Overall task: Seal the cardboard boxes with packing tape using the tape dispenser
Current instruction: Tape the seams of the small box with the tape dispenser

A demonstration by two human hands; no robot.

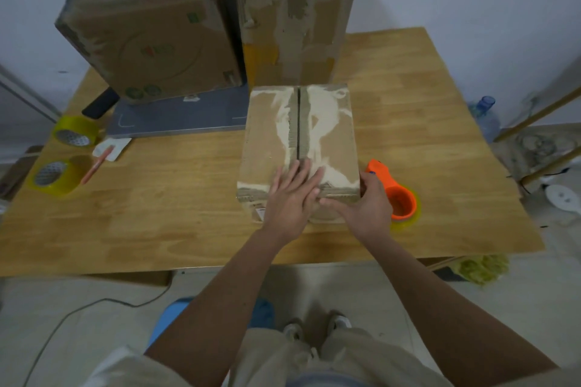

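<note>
Fingers [301, 171] of the left hand [290, 198] are lying straight and slightly spread, pressing flat on the top of the small cardboard box [300, 141] beside its centre seam. The right hand [366, 207] is gripping the near right corner of the same box, thumb along the near top edge and the other digits curling round the right side.

That box is standing near the middle of the desk [188, 198], slightly toward the near edge, with torn paper patches showing along the seam. The orange tape dispenser [399, 198] is lying on the desk just beside the box's right side, partly behind the right hand; whether it is touching the box cannot be told. Open desk surface is showing to the left of the box and to the far right of the dispenser.

Three cardboard boxes are in view: the small one under the hands, a tall box [295, 16] directly behind it, and a flat box [147, 38] standing tilted at the rear left on a grey board [176, 116]. Two spare tape rolls [75, 132] are lying at the left edge of the desk, with an orange pen [94, 168] beside them.
</note>
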